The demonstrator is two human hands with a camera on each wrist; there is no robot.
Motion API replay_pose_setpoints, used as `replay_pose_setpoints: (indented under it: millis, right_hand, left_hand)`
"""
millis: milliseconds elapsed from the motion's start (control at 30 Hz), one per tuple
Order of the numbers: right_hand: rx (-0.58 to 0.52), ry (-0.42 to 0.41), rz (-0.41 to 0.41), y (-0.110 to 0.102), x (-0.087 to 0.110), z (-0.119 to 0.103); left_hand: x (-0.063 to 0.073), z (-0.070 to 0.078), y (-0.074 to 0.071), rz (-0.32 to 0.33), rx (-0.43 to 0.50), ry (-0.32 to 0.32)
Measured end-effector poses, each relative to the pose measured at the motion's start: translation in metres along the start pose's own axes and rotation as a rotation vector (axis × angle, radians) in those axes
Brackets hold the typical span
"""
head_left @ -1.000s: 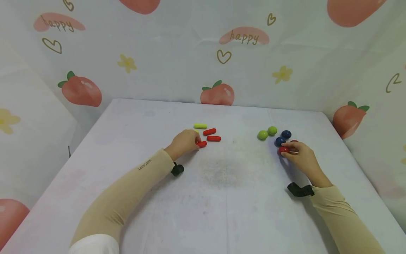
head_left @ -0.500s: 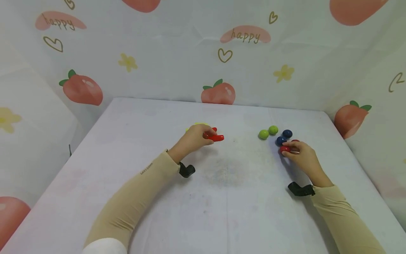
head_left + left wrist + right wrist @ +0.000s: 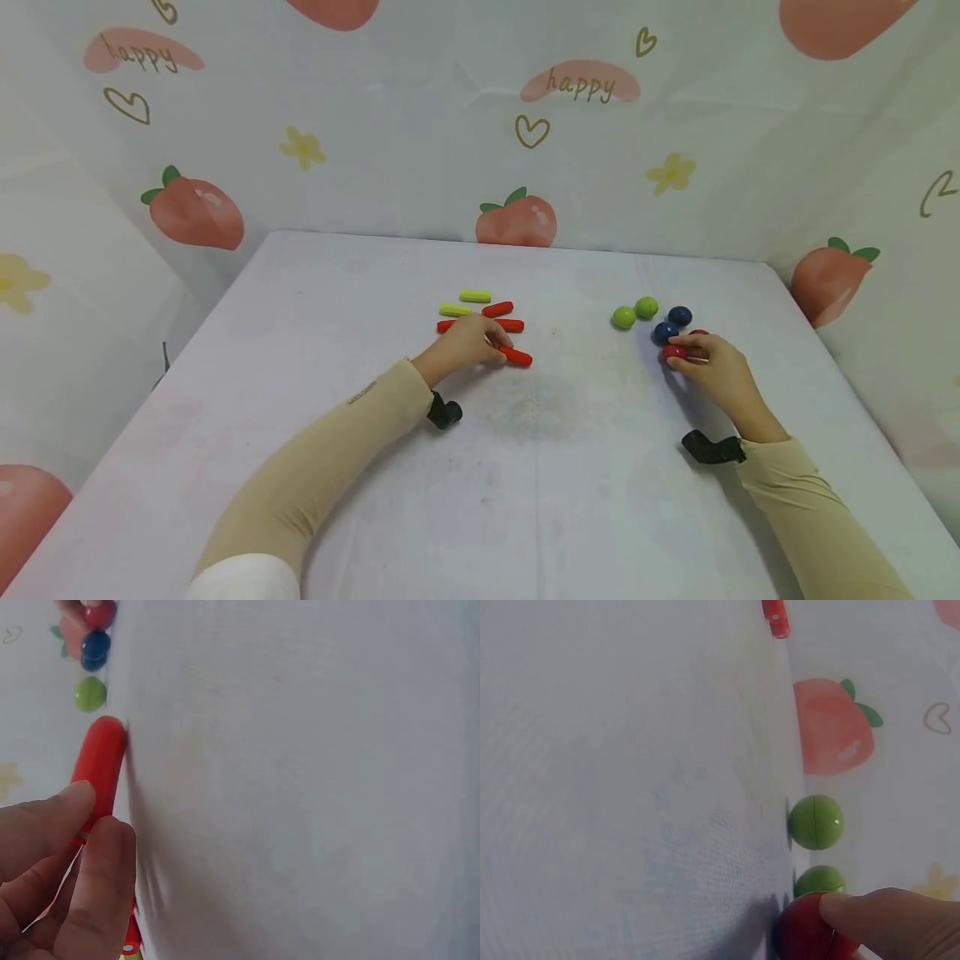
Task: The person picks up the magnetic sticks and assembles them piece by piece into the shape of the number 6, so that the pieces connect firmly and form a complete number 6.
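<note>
My left hand point(image 3: 467, 342) pinches a short red rod with rounded ends point(image 3: 515, 356) between thumb and fingers, low over the table. In the left wrist view the rod point(image 3: 101, 765) points away from the fingertips. Behind that hand lie more red rods point(image 3: 498, 309) and two yellow-green rods point(image 3: 476, 296); the hand partly covers some of them. At the right, my right hand point(image 3: 712, 371) pinches a red ball point(image 3: 672, 354). Blue balls point(image 3: 680, 316) sit just beyond it, with another red ball point(image 3: 699, 332) partly hidden behind the fingers.
Two green balls point(image 3: 623, 317) lie left of the blue ones. The white-covered table point(image 3: 525, 500) ends at a printed cloth backdrop point(image 3: 405, 150) at the back. Each wrist wears a black camera mount point(image 3: 712, 447).
My left hand has lifted the red rod, carried it right, then brought it lower and toward the front, uncovering other rods. The right hand stays on the red ball.
</note>
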State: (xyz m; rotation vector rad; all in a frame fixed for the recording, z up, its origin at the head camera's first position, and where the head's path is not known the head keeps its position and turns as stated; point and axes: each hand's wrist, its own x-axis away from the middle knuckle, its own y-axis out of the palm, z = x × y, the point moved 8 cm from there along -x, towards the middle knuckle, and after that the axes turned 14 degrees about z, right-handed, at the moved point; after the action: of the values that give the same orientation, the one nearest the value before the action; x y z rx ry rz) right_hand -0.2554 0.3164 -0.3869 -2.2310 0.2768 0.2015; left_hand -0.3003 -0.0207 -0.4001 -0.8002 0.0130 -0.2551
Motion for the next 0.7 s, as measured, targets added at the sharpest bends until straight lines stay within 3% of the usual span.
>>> replay_pose_setpoints:
  millis: [367, 700]
  right_hand:
    - [0.001, 0.017, -0.007, 0.001, 0.001, -0.001]
    - [0.008, 0.018, -0.02, 0.002, 0.001, -0.001]
  left_hand:
    - [-0.007, -0.006, 0.008, -0.002, 0.043, -0.079]
    - [-0.014, -0.005, 0.01, -0.018, 0.02, -0.053]
